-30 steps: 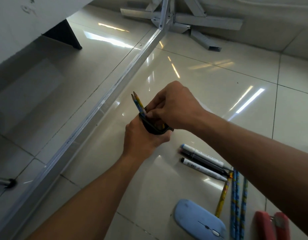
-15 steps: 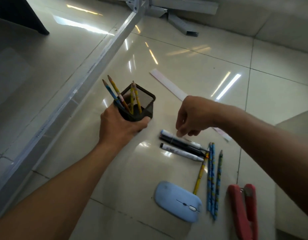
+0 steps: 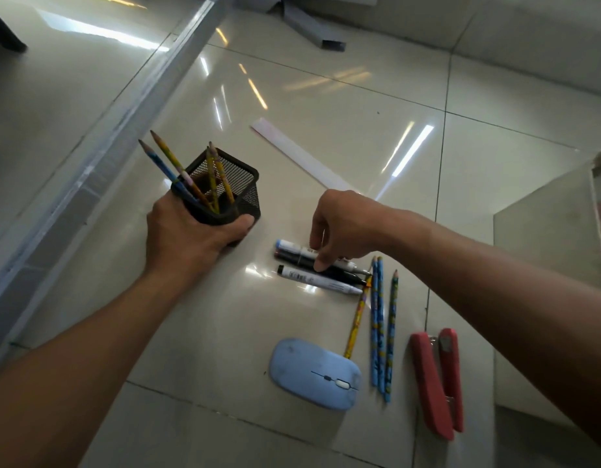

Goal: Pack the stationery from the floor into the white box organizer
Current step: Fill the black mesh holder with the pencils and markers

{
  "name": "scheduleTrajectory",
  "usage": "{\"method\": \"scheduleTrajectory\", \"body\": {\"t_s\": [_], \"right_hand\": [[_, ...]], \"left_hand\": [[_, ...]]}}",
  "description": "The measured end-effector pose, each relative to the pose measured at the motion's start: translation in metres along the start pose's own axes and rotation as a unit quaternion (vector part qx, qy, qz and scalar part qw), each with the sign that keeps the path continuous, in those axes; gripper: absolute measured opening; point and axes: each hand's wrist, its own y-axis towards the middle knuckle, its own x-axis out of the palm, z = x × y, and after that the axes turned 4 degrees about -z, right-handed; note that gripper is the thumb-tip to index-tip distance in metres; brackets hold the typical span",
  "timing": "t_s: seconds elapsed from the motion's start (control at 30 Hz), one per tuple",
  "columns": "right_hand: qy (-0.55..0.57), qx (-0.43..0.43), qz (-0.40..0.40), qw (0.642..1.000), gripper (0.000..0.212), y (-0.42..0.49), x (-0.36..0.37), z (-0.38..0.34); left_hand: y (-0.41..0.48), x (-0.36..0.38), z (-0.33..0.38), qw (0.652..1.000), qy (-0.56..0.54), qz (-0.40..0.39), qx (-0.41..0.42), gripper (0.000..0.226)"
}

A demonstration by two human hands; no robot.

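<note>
My left hand grips a black mesh pen holder standing on the floor, with several pencils sticking out of it. My right hand reaches down onto three markers lying side by side, its fingertips touching the upper two. Several more pencils lie on the tiles just right of the markers. A white ruler lies beyond my right hand. The white box organizer shows at the right edge.
A blue computer mouse lies near me below the markers. A red stapler lies to its right. A metal rail runs diagonally along the left, and metal profiles lie at the far end.
My right hand left the pen holder, swung right and came down onto the markers. My left hand keeps its grip on the holder, which now stands on the floor.
</note>
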Motion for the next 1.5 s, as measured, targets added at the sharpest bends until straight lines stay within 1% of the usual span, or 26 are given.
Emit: {"method": "scheduleTrajectory", "body": {"t_s": [0.13,0.27,0.37,0.43,0.53,0.6,0.73,0.83,0.9,0.97,1.0,1.07,1.13,1.2,1.27,1.33,1.43,1.5], "right_hand": [[-0.002,-0.001,0.004,1.0,0.036,0.0,0.0,0.001],[0.02,-0.005,-0.003,1.0,0.03,-0.001,-0.002,0.003],[0.096,0.001,-0.008,0.995,0.023,-0.004,-0.012,0.003],[0.175,-0.001,-0.007,0.984,0.025,-0.008,-0.023,0.004],[0.303,-0.026,0.004,0.953,0.034,-0.015,-0.039,0.005],[0.375,-0.059,0.004,0.925,0.032,-0.019,-0.046,0.004],[0.496,-0.124,-0.027,0.859,0.03,-0.021,-0.054,-0.002],[0.553,-0.181,-0.063,0.811,0.026,-0.02,-0.056,-0.012],[0.577,-0.217,-0.079,0.783,0.033,-0.019,-0.057,-0.019],[0.579,-0.253,-0.089,0.77,0.042,-0.018,-0.059,-0.028],[0.569,-0.265,-0.081,0.774,0.044,-0.018,-0.059,-0.032],[0.535,-0.27,-0.04,0.8,0.044,-0.015,-0.057,-0.043],[0.475,-0.257,0.026,0.842,0.036,-0.012,-0.051,-0.055],[0.382,-0.235,0.112,0.887,0.024,-0.008,-0.043,-0.068],[0.295,-0.216,0.177,0.914,0.018,-0.003,-0.035,-0.078],[0.23,-0.207,0.218,0.926,0.018,0.004,-0.031,-0.088],[0.146,-0.196,0.262,0.934,0.021,0.013,-0.03,-0.098],[0.121,-0.194,0.273,0.934,0.027,0.017,-0.029,-0.104]], "left_hand": [[-0.001,0.0,0.001,1.0,-0.003,-0.002,0.004,0.064],[0.0,-0.001,0.001,1.0,-0.007,0.001,0.003,0.063],[-0.001,-0.001,0.003,1.0,-0.012,-0.001,0.004,0.06],[-0.001,-0.002,0.003,1.0,-0.015,-0.001,0.004,0.059],[-0.001,-0.001,0.004,1.0,-0.014,0.002,-0.004,0.063],[0.0,-0.002,0.004,1.0,-0.018,0.004,-0.01,0.064],[-0.001,-0.001,0.003,0.999,-0.034,-0.002,-0.011,0.069],[-0.001,-0.001,0.002,0.999,-0.042,-0.004,-0.004,0.067],[-0.001,0.0,0.002,0.999,-0.05,-0.002,0.004,0.064],[-0.001,0.001,0.001,0.998,-0.054,-0.001,0.007,0.064],[-0.001,0.001,0.001,0.998,-0.055,-0.001,0.006,0.064],[-0.001,0.001,0.001,0.999,-0.053,0.001,0.002,0.062],[-0.001,0.001,0.002,0.999,-0.045,0.003,0.004,0.058],[-0.002,0.001,0.002,0.999,-0.046,0.004,0.005,0.057],[-0.001,0.001,0.001,0.999,-0.05,0.002,0.003,0.06],[-0.001,0.0,-0.001,0.998,-0.056,-0.002,0.001,0.064],[0.0,0.001,-0.002,0.998,-0.064,-0.008,-0.001,0.065],[0.0,0.002,-0.002,0.998,-0.058,-0.011,-0.002,0.063]]}}
